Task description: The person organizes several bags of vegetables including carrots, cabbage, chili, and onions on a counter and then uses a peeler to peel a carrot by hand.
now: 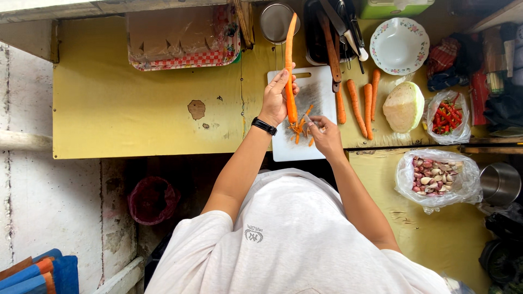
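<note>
My left hand (277, 97), with a black band at the wrist, holds a long orange carrot (290, 60) upright over a white cutting board (321, 92). My right hand (326, 135) grips a small peeler or knife (308, 119) at the carrot's lower end. Orange peel strips (301, 129) lie on the board beneath both hands.
Several more carrots (359, 106) lie right of the board, beside a halved cabbage (403, 106), a bag of red chillies (448, 117) and a bag of garlic (434, 177). A floral bowl (399, 46), a tray of utensils (332, 32), a strainer (275, 22) and a checkered tray (182, 35) sit at the back.
</note>
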